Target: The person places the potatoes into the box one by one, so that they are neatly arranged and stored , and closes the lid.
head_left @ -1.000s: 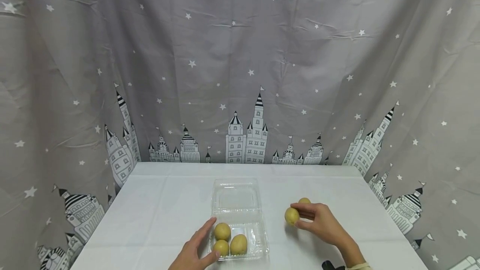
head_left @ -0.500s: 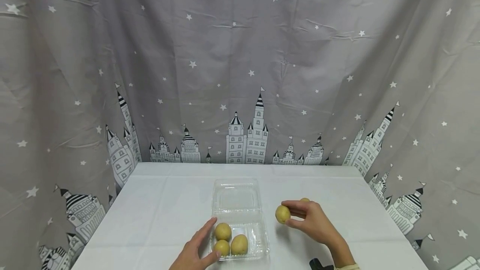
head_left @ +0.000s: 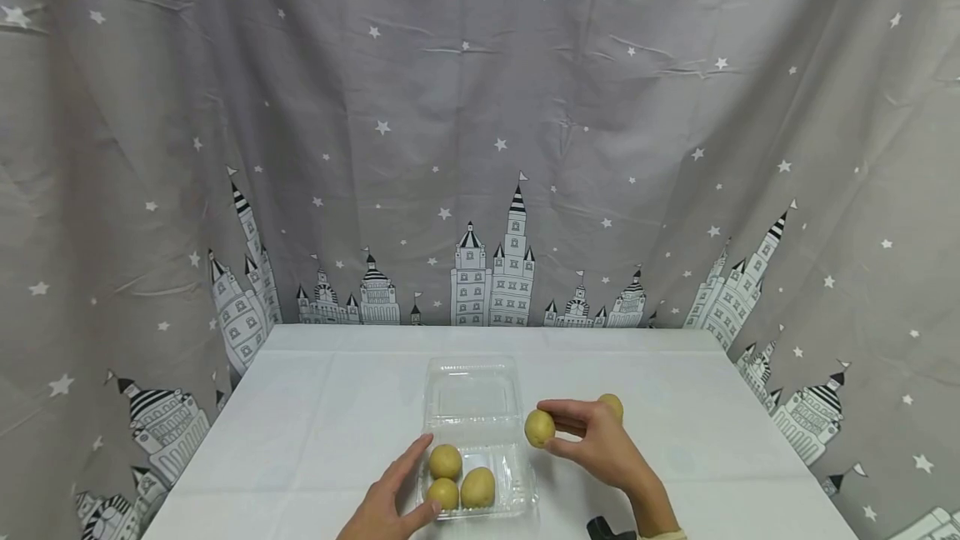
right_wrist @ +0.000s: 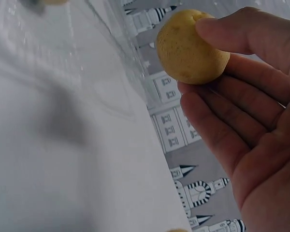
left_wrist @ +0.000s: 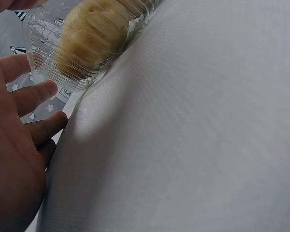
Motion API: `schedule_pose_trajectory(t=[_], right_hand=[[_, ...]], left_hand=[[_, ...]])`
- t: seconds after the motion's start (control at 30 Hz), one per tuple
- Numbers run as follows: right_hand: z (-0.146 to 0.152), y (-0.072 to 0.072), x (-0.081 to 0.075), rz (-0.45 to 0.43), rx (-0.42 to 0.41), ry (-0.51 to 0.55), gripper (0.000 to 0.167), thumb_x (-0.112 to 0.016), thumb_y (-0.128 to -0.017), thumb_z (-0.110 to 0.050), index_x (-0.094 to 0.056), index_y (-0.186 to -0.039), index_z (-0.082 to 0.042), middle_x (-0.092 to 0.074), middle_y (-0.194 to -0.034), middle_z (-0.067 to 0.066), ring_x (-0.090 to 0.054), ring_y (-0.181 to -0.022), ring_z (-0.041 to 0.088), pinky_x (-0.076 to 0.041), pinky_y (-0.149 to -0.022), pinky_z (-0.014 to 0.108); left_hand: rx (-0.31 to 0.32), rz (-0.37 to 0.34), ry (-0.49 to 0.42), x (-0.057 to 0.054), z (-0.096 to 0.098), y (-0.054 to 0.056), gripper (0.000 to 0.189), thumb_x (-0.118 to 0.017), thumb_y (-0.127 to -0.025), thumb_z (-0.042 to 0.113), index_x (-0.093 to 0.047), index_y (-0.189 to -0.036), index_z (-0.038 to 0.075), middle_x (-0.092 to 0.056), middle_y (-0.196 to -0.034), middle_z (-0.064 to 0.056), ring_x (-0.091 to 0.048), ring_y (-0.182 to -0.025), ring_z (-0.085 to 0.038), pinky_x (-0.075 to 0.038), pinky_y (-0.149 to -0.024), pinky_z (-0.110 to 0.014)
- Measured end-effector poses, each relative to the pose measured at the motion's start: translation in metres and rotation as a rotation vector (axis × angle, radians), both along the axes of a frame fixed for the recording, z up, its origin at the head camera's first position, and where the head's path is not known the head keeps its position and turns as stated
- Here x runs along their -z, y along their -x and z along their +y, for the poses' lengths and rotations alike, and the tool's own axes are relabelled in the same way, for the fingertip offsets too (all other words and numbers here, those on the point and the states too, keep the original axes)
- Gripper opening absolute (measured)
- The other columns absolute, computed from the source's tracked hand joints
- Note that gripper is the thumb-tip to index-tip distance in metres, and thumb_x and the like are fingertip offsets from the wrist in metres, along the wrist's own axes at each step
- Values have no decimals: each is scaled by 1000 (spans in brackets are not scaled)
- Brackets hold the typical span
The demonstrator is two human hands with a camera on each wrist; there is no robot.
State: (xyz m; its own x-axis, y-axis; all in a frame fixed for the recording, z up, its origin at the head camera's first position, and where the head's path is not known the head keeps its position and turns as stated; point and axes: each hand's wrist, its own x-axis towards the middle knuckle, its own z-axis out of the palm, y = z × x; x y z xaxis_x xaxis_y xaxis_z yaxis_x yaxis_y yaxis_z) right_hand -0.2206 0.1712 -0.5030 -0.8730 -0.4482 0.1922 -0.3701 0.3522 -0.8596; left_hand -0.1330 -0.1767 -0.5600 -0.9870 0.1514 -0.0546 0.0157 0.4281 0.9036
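Note:
A clear plastic clamshell container (head_left: 513, 482) lies with its lid folded back on the white table. Inside its left part sit three potatoes (head_left: 477, 488), one of which shows through the ribbed wall in the left wrist view as a potato (left_wrist: 93, 36). My left hand (head_left: 386, 498) rests against the container's left side, fingers spread, thumb by the front corner. Just right of the container, my right hand (head_left: 600, 444) pinches another potato (right_wrist: 192, 47) between thumb and fingers, raised above the table. Behind that hand lies one more potato (head_left: 612, 405), partly hidden.
The white tablecloth (head_left: 337, 407) spreads around the container. The raised lid (head_left: 472, 390) lies flat toward the back. A grey curtain (head_left: 480, 107) printed with stars and castles hangs behind the table. A black wrist device (head_left: 607, 530) is on my right wrist.
My right hand has moved left with the potato, closer to the container's right edge. The potato behind it shows more now. My left hand and the container stay in place.

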Motion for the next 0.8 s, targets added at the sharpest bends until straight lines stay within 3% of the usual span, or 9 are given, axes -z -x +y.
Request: schedule_pose_trajectory(t=[0.47, 0.8], right_hand=[[-36, -7, 11, -57, -32, 56, 49, -85, -92, -9, -72, -137, 5, -79, -132, 15, -79, -121, 26, -63, -106, 36], [-52, -10, 12, -84, -37, 35, 49, -86, -92, -16, -73, -135, 4, -80, -131, 12, -80, -118, 25, -64, -104, 43]], left_hand=[[-2, -14, -7, -3, 0, 0, 94, -86, -92, 44, -41, -170, 16, -36, -177, -20, -28, -162, -56, -23, -127, -81], [7, 51, 9, 2, -2, -1, 92, -86, -92, 41, -42, -169, 15, -40, -174, -24, -33, -159, -59, -29, -125, -81]])
